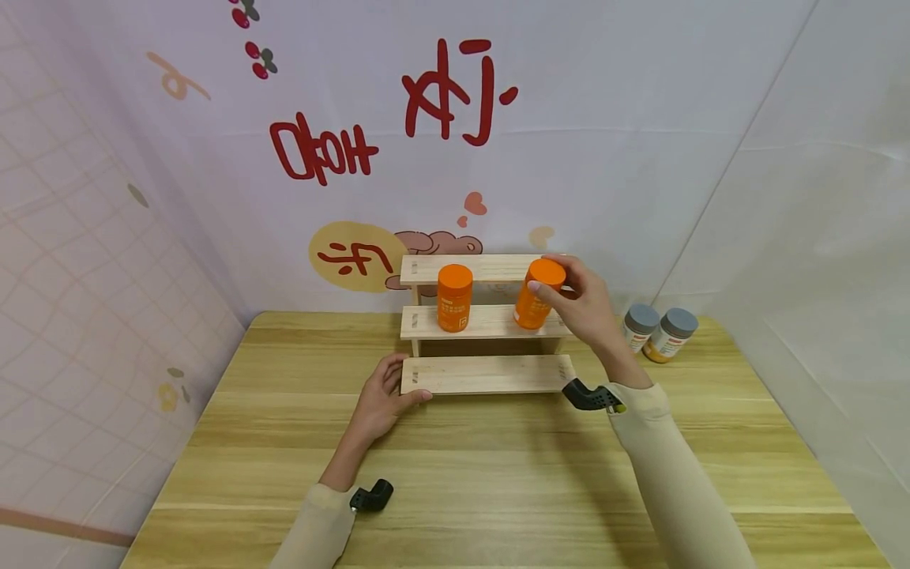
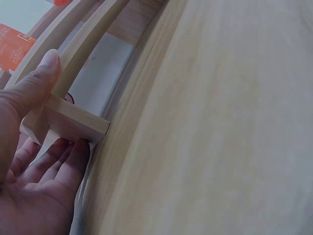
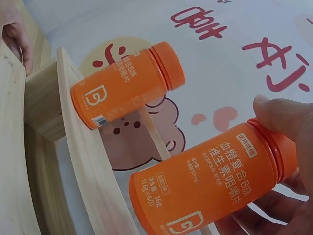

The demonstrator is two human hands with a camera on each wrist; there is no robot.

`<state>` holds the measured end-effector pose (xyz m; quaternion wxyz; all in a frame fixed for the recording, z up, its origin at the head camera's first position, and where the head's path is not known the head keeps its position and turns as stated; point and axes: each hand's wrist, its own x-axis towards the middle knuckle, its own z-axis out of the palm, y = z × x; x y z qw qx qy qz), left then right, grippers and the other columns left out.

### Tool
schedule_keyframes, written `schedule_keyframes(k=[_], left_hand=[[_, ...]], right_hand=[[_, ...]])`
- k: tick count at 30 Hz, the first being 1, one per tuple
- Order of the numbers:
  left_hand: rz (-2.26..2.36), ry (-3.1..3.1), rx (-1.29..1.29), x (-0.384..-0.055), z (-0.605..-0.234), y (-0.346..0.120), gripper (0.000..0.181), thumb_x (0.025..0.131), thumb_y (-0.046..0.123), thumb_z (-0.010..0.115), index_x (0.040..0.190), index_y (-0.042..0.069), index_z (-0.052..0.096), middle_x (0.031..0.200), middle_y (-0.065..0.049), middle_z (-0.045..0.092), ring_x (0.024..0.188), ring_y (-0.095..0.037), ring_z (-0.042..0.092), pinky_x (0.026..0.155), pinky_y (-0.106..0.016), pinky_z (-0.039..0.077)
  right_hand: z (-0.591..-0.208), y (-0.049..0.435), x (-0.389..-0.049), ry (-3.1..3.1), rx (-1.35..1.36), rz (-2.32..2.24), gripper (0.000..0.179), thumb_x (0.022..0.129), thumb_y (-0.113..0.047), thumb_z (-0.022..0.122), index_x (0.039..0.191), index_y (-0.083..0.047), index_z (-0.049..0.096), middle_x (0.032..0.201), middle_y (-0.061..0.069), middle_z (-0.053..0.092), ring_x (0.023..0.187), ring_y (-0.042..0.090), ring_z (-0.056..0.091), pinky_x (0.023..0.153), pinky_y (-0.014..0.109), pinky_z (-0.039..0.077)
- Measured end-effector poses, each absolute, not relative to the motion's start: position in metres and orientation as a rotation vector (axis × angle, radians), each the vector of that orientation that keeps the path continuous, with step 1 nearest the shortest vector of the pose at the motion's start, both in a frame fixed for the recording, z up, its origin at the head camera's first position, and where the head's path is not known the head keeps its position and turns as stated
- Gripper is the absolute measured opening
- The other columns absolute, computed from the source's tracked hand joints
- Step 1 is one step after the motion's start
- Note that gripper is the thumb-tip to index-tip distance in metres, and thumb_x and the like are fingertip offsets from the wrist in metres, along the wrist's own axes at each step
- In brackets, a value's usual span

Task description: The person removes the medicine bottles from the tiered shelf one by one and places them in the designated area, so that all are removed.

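Note:
A three-step wooden rack (image 1: 486, 374) stands at the back of the table. On its middle step, toward the left, an orange bottle (image 1: 455, 298) stands upright. My right hand (image 1: 586, 304) grips a second orange bottle (image 1: 539, 294) around its lid, thumb on the near side; this bottle leans slightly, its base at the right part of the middle step. My left hand (image 1: 378, 399) holds the left end of the lowest step, thumb on top at the front edge. In the left wrist view the fingers (image 2: 73, 164) touch the rack's side piece (image 2: 73, 120).
Two jars with grey lids, one (image 1: 641, 325) beside the other (image 1: 670, 335), stand on the table right of the rack. A white printed cloth wall (image 1: 604, 174) rises close behind the rack. Bare wood of the table (image 1: 483, 482) lies in front.

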<state>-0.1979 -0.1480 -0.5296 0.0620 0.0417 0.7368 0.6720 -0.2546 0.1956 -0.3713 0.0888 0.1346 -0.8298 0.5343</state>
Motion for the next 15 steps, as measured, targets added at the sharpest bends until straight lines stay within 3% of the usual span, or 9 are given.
schedule_keyframes(k=[15], left_hand=[[2.044, 2.216, 0.116, -0.198, -0.531, -0.148, 0.084, 0.08, 0.012, 0.089, 0.148, 0.01, 0.041, 0.151, -0.012, 0.049, 0.145, -0.026, 0.047, 0.121, -0.046, 0.036]], right_hand=[[-0.37, 0.217, -0.245, -2.488, 0.336, 1.569, 0.061, 0.098, -0.036, 0.071, 0.15, -0.012, 0.048, 0.138, 0.012, 0.06, 0.117, 0.013, 0.06, 0.096, 0.017, 0.05]])
